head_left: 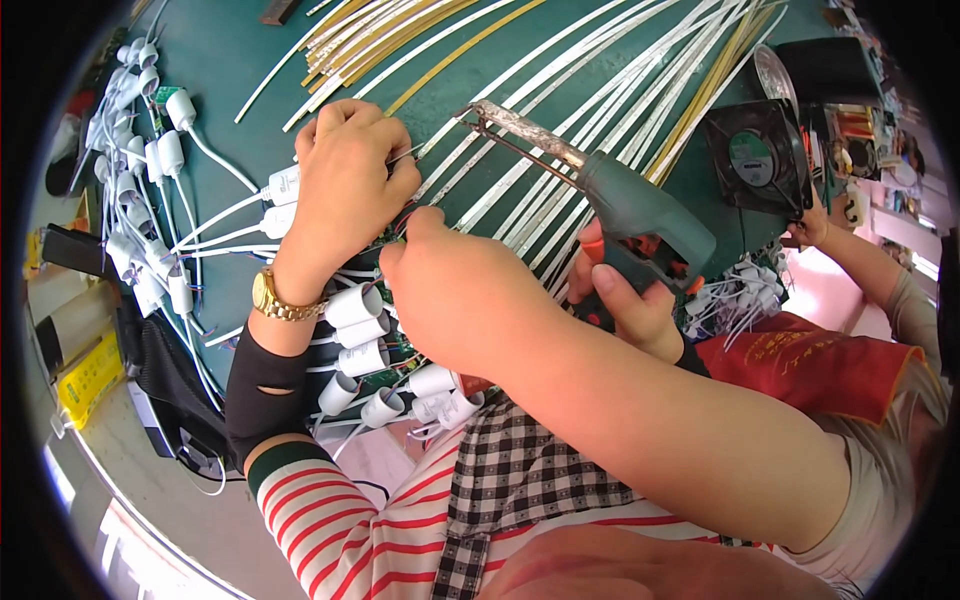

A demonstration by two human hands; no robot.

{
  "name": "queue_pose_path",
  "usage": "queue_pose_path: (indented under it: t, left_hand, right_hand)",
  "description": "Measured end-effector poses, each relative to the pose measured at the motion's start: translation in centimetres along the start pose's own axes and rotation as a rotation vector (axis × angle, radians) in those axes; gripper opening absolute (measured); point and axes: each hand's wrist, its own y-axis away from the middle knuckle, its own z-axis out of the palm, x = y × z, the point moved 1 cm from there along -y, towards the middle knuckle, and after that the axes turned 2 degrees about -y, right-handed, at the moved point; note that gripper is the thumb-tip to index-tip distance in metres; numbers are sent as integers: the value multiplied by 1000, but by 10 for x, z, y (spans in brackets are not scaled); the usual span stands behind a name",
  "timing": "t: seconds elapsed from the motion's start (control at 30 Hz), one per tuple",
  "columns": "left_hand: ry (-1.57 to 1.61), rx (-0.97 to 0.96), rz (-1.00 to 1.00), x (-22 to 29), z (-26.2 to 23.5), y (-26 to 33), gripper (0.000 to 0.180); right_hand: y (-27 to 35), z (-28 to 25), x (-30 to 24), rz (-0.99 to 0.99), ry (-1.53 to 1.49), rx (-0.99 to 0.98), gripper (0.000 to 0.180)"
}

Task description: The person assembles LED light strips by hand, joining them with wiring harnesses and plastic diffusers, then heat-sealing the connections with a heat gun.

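My left hand (350, 170), with a gold watch and black sleeve at the wrist, is over the green table with its fingers bent into a pinch. A thin bright tip shows beside the fingers; what they hold is hidden. My right hand (632, 305) is closed round the handle of a dark green soldering gun (640, 205). Its crusted metal barrel points up and left, above the strips. Another person's arm crosses in front of my right forearm, and that person's closed hand (440, 270) is next to my left hand, near thin red wires. White lamp sockets (355, 305) sit below the hands.
More white sockets with cables (130, 190) are piled at the left. Long white and yellow strips (600, 110) fan across the far side. A black fan (755, 155) stands at the right, near the other person's second hand (808, 222). Wired parts (735, 300) lie below it.
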Motion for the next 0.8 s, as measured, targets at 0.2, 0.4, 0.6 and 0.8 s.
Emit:
queue_pose_path:
  t: [0.2,0.4,0.6,0.8]
  left_hand:
    - [-15,-1,-1,-1,-4,2,6]
    - [35,-6,-14,0,-7,1,6]
    - [207,-6,-62,-8,-8,2,8]
    - [189,-11,-47,-5,-10,1,2]
  right_hand:
    - [-2,8,8,-394,408,25,16]
    - [-6,22,12,-290,144,171,13]
    - [-9,49,18,-81,-202,436,11]
    - [-11,47,23,-138,-224,428,10]
